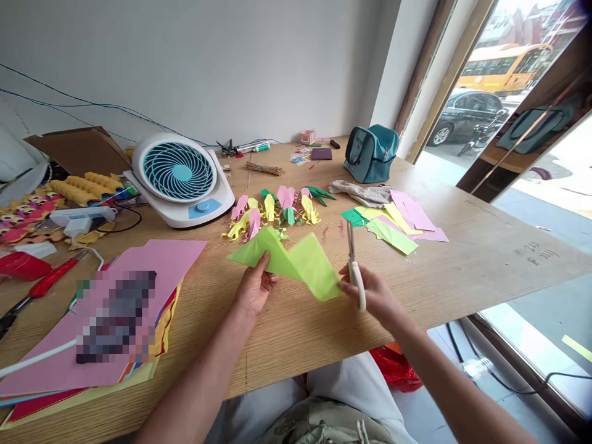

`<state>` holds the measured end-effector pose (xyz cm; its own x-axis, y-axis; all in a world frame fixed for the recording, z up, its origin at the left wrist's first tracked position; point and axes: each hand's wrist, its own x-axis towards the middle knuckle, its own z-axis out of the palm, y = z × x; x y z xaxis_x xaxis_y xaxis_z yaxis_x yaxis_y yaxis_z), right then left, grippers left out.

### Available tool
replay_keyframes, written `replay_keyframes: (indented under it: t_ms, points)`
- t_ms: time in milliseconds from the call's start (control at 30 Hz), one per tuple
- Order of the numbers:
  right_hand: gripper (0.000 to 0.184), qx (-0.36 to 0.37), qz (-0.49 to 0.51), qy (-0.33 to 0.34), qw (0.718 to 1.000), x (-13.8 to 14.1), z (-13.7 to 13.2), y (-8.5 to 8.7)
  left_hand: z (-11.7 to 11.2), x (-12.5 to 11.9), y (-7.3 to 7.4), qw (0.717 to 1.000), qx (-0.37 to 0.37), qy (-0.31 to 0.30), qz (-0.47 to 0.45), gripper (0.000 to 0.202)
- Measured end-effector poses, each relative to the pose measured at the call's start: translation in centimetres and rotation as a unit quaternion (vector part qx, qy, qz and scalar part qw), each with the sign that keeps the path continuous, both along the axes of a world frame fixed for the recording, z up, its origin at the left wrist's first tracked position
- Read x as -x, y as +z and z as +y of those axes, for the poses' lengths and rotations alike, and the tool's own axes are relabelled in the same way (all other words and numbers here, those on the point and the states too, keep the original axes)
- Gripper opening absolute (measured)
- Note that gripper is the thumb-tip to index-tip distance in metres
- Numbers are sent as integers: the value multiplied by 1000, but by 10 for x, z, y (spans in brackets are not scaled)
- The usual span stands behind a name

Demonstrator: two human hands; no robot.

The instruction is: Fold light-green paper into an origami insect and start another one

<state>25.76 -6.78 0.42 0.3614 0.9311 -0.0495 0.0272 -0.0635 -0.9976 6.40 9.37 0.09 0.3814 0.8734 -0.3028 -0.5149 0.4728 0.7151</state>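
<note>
The left hand (255,288) had its thumb on top of a light green paper (315,266), pinching it near its lower edge. The right hand (370,290) was closed around the white handles of the scissors (357,285), its fingertips also at the paper's right corner. The two hands were apart, with the creased paper stretched between them just above the bench (296,336). The scissors' blades pointed up and away from the right hand, clear of the paper

Beyond the left hand and the paper lay a cluster of paper shapes (286,197) in pink, yellow and green, some with curled strips. Past the right hand, loose coloured sheets (411,211) overlapped, with a grey glove (363,193) just behind them and a teal bag (375,157) farther back. To the left of the left hand, a stack of coloured paper (172,259) lay with a pink sheet on top, and a blurred-out item (115,317) rested on that. A white and blue fan (182,174) stood beyond the stack, well apart from both hands
</note>
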Motion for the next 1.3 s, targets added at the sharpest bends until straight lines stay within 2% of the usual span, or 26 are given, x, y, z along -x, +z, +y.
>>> replay_keyframes:
  t_ms: [100,167,233,267,333,400,500,567,633,700,767,833,967,1033,1167,1300]
  points:
    - [39,27,-101,-53,993,-57,4,-1,3,0,-2,1000,-6,15,12,43]
    - [37,85,-205,-109,969,-102,11,0,3,0,-2,999,-16,18,24,43]
    - [36,113,-244,-152,951,-149,18,3,2,-1,-3,999,-24,20,36,42]
    - [36,133,-265,-174,939,-171,21,5,1,-1,-3,998,-27,20,44,42]
    - [33,220,-348,-205,888,-211,28,8,-1,-2,-3,998,-32,16,61,44]
    - [32,245,-370,-220,869,-241,33,11,-2,-2,-3,996,-41,10,72,45]
    - [26,271,-393,-221,850,-264,34,15,-2,-2,-3,995,-55,3,81,45]
    - [27,284,-412,-223,837,-268,30,19,-3,-1,-3,995,-57,0,88,44]
    - [35,289,-440,-239,816,-263,24,24,-3,-1,-4,994,-60,-4,92,43]
    - [49,285,-475,-263,790,-253,19,29,-4,-1,-5,993,-67,-6,93,42]
    - [52,273,-505,-267,774,-238,18,30,-6,-2,-5,993,-76,-9,94,42]
    - [45,251,-540,-230,770,-219,23,27,-8,-3,-5,991,-85,-14,101,41]
    - [38,206,-627,-91,745,-180,43,13,-11,-5,-4,984,-116,-4,133,42]
    - [37,210,-640,-64,737,-169,53,7,-12,-5,-3,978,-151,0,147,42]
    - [40,230,-638,-43,734,-170,65,1,-12,-4,-5,961,-203,-8,187,40]
    - [46,199,-641,-37,740,-189,65,-6,-11,-3,-9,951,-230,-32,206,37]
